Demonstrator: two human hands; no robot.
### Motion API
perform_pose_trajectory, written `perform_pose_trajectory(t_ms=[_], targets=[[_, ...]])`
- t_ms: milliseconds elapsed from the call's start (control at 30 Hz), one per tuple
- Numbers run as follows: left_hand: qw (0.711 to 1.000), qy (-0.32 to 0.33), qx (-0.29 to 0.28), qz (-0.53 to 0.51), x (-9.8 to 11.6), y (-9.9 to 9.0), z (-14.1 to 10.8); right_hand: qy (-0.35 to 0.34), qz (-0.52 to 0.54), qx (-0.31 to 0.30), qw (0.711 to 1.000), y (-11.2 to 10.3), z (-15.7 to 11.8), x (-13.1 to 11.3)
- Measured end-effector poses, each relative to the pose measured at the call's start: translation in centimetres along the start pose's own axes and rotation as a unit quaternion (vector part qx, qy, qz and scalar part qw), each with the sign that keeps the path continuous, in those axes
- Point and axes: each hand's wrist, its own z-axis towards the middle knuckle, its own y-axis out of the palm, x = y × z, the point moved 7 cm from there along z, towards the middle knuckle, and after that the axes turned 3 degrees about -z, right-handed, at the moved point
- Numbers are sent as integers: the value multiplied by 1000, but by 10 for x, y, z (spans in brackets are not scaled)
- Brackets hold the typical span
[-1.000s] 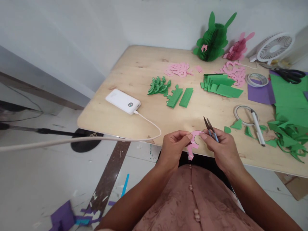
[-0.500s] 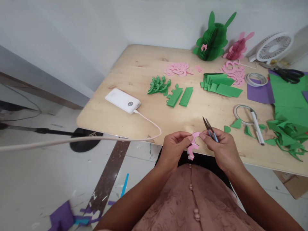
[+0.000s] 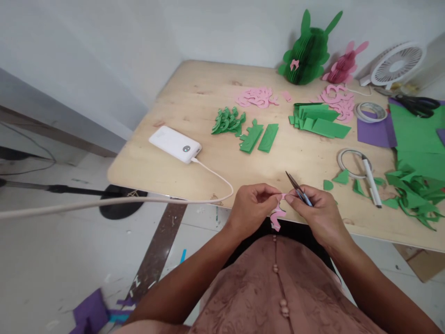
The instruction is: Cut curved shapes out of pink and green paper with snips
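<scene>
A curved pink paper cutout [image 3: 277,219] hangs at the table's front edge, its top pinched by the fingertips of my left hand [image 3: 255,206]. My right hand [image 3: 318,208] grips a small pair of scissors [image 3: 298,189] in its palm, blades pointing up and left and nearly together. The thumb and forefinger of that same hand also touch the cutout's upper right end. Fingers cover part of the cutout's top. Beyond my hands lie two folded green paper strips [image 3: 268,138] and a pile of cut green pieces [image 3: 228,121].
A white power bank [image 3: 174,144] with a cable lies at left. Pink cutouts [image 3: 257,97], green strips [image 3: 320,120], a tape roll [image 3: 370,112], a marker [image 3: 371,183] and green scraps [image 3: 413,195] cover the right. A green paper rabbit [image 3: 306,55] and a fan [image 3: 398,65] stand behind.
My hands have drawn closer together on the pink cutout, covering more of its top. The scissors have tilted further left, with their blades nearer each other.
</scene>
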Motion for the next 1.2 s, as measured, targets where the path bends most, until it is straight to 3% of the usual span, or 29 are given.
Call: perform_pose_trajectory(t_ms=[833, 1200], targets=[[999, -15, 25, -18, -2, -3, 1, -15, -38, -7, 999, 1, 1, -5], [999, -20, -48, -3, 1, 2, 7, -16, -53, -11, 998, 2, 0, -12]])
